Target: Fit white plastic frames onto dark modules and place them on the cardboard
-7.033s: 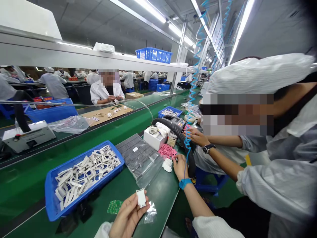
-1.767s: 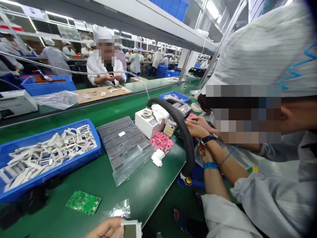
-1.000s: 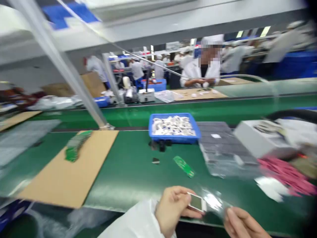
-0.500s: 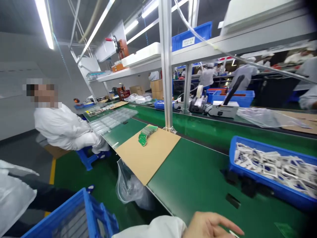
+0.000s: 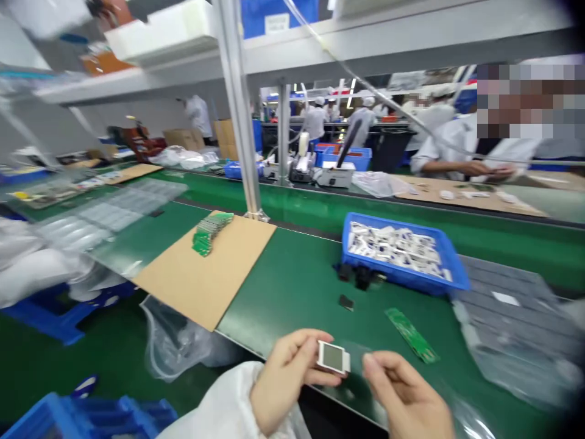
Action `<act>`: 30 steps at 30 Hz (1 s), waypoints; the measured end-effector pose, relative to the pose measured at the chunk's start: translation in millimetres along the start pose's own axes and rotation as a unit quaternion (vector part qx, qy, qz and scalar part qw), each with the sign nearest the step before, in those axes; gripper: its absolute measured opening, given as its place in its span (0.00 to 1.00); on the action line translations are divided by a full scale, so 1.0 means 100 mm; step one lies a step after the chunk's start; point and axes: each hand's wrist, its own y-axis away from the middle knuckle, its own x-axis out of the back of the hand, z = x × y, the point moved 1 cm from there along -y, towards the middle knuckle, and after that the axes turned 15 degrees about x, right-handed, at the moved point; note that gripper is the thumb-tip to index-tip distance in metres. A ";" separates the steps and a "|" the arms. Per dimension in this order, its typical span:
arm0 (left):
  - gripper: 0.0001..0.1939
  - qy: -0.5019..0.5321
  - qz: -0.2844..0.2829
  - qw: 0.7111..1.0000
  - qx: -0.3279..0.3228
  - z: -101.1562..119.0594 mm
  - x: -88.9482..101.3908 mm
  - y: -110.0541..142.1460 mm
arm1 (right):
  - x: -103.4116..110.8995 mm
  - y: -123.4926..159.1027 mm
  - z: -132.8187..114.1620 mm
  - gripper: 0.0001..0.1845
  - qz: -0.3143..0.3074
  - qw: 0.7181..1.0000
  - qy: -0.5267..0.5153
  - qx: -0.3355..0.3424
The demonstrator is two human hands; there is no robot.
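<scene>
My left hand (image 5: 287,372) grips a small white-framed display (image 5: 333,357) with a dark grey screen, held between thumb and fingers above the table's front edge. Just to its right, my right hand (image 5: 406,390) has thumb and index finger pinched together, apart from the display. Whatever it may hold is too faint to make out. Beyond the hands, a green circuit board (image 5: 411,334) lies flat on the green table (image 5: 292,286). A small black piece (image 5: 346,302) rests to the left of that board.
A blue bin (image 5: 404,283) holds many white frames. Black parts (image 5: 361,277) sit against it. To its right lie clear plastic trays (image 5: 512,329). Stacked green boards (image 5: 210,235) stand on a brown cardboard sheet (image 5: 196,292) at left. A co-worker's hands (image 5: 491,171) are across the line.
The view has swung right. My left hand now shows the display facing up, and my right hand has come into view beside it. The loose circuit board now shows fully.
</scene>
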 end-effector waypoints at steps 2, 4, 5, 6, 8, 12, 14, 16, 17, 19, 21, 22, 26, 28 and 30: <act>0.21 -0.010 -0.003 1.000 0.007 0.03 0.01 0.01 | -0.08 -0.02 -0.09 0.15 -0.007 1.000 -0.005 0.011; 0.19 -0.019 -0.006 1.000 0.012 0.03 0.02 0.02 | -0.14 0.00 -0.13 0.15 -0.013 1.000 -0.005 0.022; 0.19 -0.022 -0.007 1.000 0.011 0.03 0.02 0.03 | -0.16 0.02 -0.13 0.15 -0.016 1.000 -0.002 0.024; 0.19 -0.025 -0.008 1.000 0.009 0.02 0.01 0.03 | -0.18 0.03 -0.12 0.14 -0.019 1.000 0.001 0.025; 0.19 -0.032 -0.009 0.999 0.003 0.01 0.01 0.04 | -0.19 0.06 -0.10 0.14 -0.020 1.000 0.007 0.023; 0.19 -0.045 -0.004 0.999 0.001 0.02 -0.01 0.04 | -0.21 0.06 -0.08 0.15 -0.025 1.000 0.003 0.012; 0.19 -0.051 0.003 0.999 -0.003 0.02 -0.03 0.02 | -0.22 0.05 -0.06 0.16 -0.034 0.999 0.006 0.004; 0.19 -0.055 0.004 0.998 -0.010 0.02 -0.05 0.01 | -0.23 0.06 -0.04 0.17 -0.035 0.999 0.007 -0.003; 0.19 -0.054 0.003 0.998 -0.013 0.02 -0.06 0.01 | -0.23 0.06 -0.01 0.17 -0.025 1.000 0.008 -0.006; 0.20 -0.046 0.002 0.999 -0.012 0.01 -0.08 -0.01 | -0.20 0.06 0.03 0.17 0.015 1.000 0.009 -0.008; 0.20 -0.040 0.010 0.999 -0.006 0.01 -0.11 -0.02 | -0.17 0.06 0.05 0.17 0.052 0.999 0.016 -0.002; 0.21 -0.039 0.011 0.999 -0.004 0.01 -0.12 -0.02 | -0.15 0.05 0.05 0.16 0.054 0.998 0.022 0.008; 0.18 -0.021 -0.023 1.000 -0.002 -0.02 -0.17 -0.06 | -0.12 0.03 0.00 0.14 -0.036 0.994 0.056 0.085; 0.19 -0.007 -0.043 0.999 -0.003 -0.07 -0.20 -0.08 | -0.09 0.04 0.01 0.11 -0.040 0.988 0.080 0.129; 0.23 -0.002 -0.033 0.999 -0.012 -0.12 -0.21 -0.12 | -0.04 0.05 0.05 0.08 0.011 0.976 0.113 0.187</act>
